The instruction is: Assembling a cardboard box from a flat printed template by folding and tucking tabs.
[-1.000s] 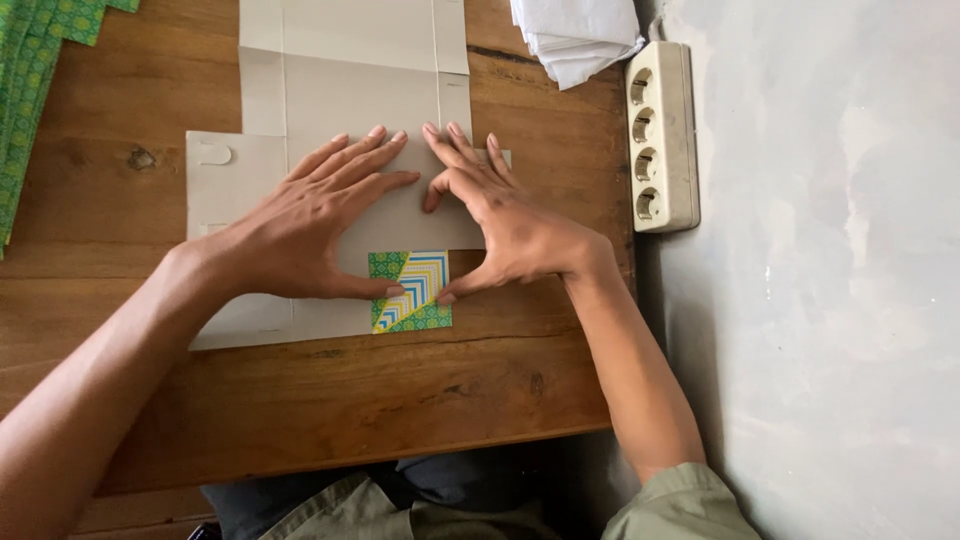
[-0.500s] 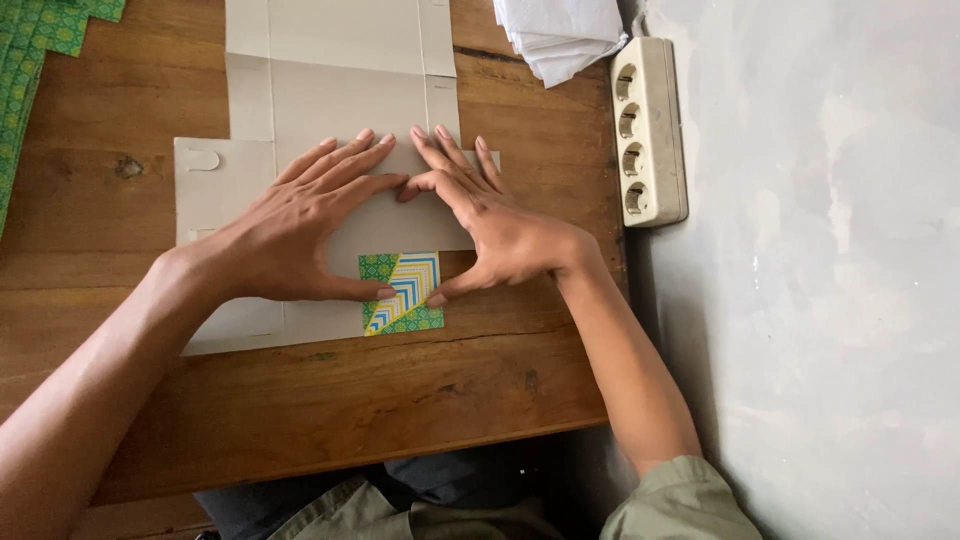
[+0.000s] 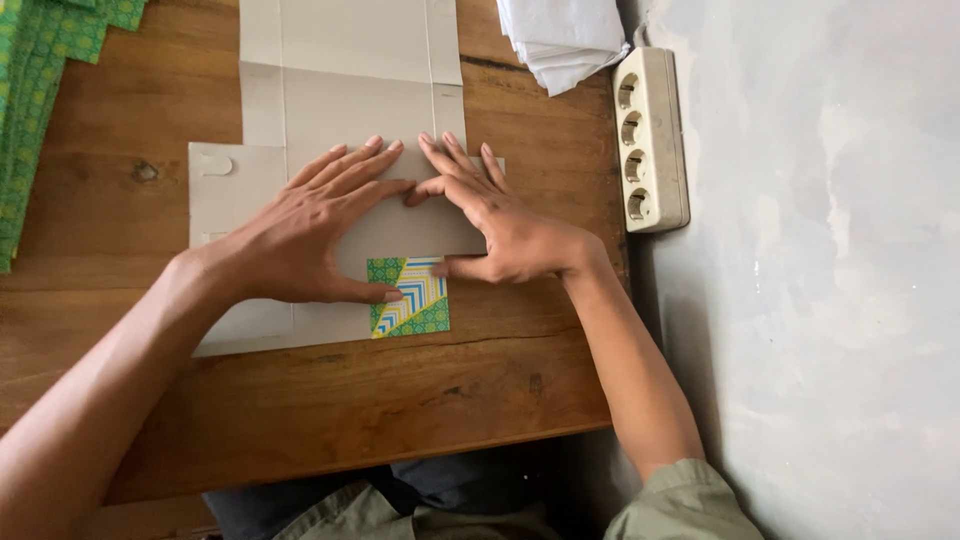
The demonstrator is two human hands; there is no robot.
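Left hand point(image 3: 300, 235): flat, fingers spread, pressing the card point(image 3: 330, 110).
Right hand point(image 3: 495, 225): flat too, gripping nothing.
Risk: flap point(image 3: 408, 297) may spring up (thumbs only pin it).

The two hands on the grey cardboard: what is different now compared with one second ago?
Almost nothing. The left hand and right hand remain pressed flat on the grey cardboard sheet, fingertips meeting as before, thumbs at the patterned flap. Nothing was picked up or released. Only the camera view drifted a little. The power strip and white cloth stayed where they were.
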